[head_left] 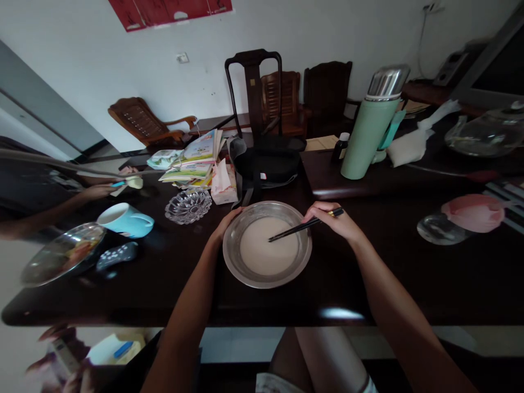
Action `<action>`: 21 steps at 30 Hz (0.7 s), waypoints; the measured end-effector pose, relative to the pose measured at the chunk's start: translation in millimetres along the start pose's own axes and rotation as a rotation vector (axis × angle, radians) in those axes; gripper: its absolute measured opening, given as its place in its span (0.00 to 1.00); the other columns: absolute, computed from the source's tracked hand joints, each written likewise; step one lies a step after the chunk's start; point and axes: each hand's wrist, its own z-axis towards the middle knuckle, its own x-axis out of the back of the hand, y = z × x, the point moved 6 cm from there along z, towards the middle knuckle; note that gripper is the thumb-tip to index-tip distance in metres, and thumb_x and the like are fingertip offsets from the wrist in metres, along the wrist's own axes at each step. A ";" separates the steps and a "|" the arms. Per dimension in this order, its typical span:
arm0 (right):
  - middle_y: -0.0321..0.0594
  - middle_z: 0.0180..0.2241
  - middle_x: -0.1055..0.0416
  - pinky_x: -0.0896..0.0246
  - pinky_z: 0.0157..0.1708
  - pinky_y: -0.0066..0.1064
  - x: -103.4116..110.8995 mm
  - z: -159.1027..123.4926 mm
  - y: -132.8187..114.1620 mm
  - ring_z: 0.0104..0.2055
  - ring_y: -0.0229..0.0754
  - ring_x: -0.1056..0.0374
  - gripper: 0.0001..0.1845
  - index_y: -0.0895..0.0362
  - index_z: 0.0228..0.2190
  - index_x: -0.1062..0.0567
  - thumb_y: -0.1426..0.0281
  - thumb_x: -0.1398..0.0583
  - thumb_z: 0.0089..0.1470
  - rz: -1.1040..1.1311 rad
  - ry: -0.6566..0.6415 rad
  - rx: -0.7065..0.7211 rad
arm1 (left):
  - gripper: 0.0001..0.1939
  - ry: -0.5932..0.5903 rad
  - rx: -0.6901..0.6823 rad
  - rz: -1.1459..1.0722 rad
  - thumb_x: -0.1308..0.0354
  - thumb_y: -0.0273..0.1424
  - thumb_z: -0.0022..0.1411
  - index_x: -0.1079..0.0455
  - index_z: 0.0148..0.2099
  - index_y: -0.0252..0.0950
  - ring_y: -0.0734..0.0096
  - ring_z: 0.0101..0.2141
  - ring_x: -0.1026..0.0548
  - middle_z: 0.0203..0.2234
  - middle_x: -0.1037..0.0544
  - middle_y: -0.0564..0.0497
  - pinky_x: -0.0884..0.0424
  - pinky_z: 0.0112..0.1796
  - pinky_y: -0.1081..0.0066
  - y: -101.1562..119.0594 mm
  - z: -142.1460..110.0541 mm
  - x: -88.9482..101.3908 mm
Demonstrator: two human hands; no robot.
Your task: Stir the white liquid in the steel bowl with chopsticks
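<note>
A round metal bowl [233, 256] holding pale, smooth batter stands on the dark table [368, 273] in front of me. My left hand [223, 225] grips the bowl's left rim with its fingers curled over the edge. My right hand [338, 221] is closed on a pair of dark chopsticks [305, 225], whose tips reach into the batter near the bowl's middle.
Left of the bowl are a cut-glass dish [188, 206], a light blue mug [126, 219], a remote control [117, 255] and a lidded metal plate [61, 254]. Books [192, 161], a black bag [266, 161] and a green thermos [370, 125] stand behind. Another person's hand [98, 190] reaches in at left.
</note>
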 end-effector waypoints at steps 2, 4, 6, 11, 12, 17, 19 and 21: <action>0.40 0.29 0.23 0.35 0.37 0.33 -3.0 -0.1 0.7 0.34 0.42 0.27 0.18 0.57 0.28 0.22 0.60 0.47 0.58 0.041 -0.033 -0.010 | 0.38 0.014 0.009 -0.009 0.55 0.57 0.48 0.46 0.61 0.53 0.63 0.62 0.65 0.53 0.37 0.71 0.52 0.60 0.59 -1.7 1.0 2.0; 0.41 0.30 0.23 0.35 0.36 0.32 -8.6 0.2 1.0 0.35 0.42 0.28 0.17 0.57 0.29 0.22 0.61 0.46 0.58 0.040 -0.093 -0.006 | 0.38 0.015 0.012 -0.017 0.55 0.56 0.49 0.47 0.61 0.52 0.63 0.62 0.64 0.53 0.37 0.71 0.53 0.60 0.59 -2.7 1.4 2.9; 0.40 0.32 0.23 0.36 0.37 0.33 -10.7 0.8 1.2 0.36 0.43 0.28 0.16 0.56 0.30 0.22 0.61 0.46 0.58 0.002 -0.110 0.005 | 0.36 -0.001 -0.001 -0.023 0.54 0.56 0.50 0.46 0.61 0.53 0.63 0.62 0.64 0.53 0.37 0.71 0.52 0.60 0.60 -2.0 1.0 2.1; 0.40 0.30 0.23 0.36 0.37 0.33 -2.9 0.5 1.9 0.35 0.43 0.28 0.17 0.57 0.29 0.22 0.61 0.47 0.58 0.020 -0.029 -0.004 | 0.34 -0.003 -0.019 -0.037 0.54 0.55 0.51 0.44 0.60 0.54 0.62 0.62 0.63 0.52 0.35 0.71 0.55 0.61 0.59 2.6 -1.5 -1.7; 0.40 0.29 0.23 0.36 0.37 0.33 -3.4 0.2 1.8 0.34 0.43 0.27 0.17 0.57 0.29 0.23 0.61 0.47 0.58 0.040 -0.043 -0.010 | 0.34 0.005 -0.015 -0.040 0.54 0.55 0.51 0.44 0.60 0.54 0.62 0.62 0.63 0.52 0.35 0.71 0.56 0.61 0.60 3.3 -2.1 -2.3; 0.40 0.32 0.23 0.37 0.38 0.32 -5.0 0.0 -0.2 0.37 0.43 0.28 0.16 0.56 0.30 0.22 0.62 0.46 0.58 -0.007 -0.066 0.006 | 0.34 0.031 -0.011 -0.030 0.54 0.55 0.50 0.41 0.59 0.52 0.61 0.62 0.62 0.51 0.33 0.69 0.53 0.60 0.61 6.6 -4.2 -4.0; 0.39 0.31 0.23 0.37 0.38 0.31 -2.8 0.2 0.0 0.36 0.42 0.28 0.16 0.56 0.29 0.22 0.62 0.46 0.58 -0.023 -0.028 0.011 | 0.34 0.035 -0.006 0.005 0.52 0.55 0.49 0.41 0.58 0.53 0.61 0.62 0.58 0.49 0.31 0.69 0.49 0.58 0.59 7.2 -3.9 -3.5; 0.39 0.30 0.23 0.37 0.37 0.31 -3.5 0.5 0.7 0.35 0.42 0.28 0.17 0.57 0.28 0.22 0.62 0.46 0.58 0.002 -0.032 0.007 | 0.34 0.047 0.016 0.056 0.50 0.55 0.48 0.41 0.58 0.53 0.59 0.61 0.53 0.48 0.30 0.68 0.45 0.56 0.57 7.1 -2.9 -2.1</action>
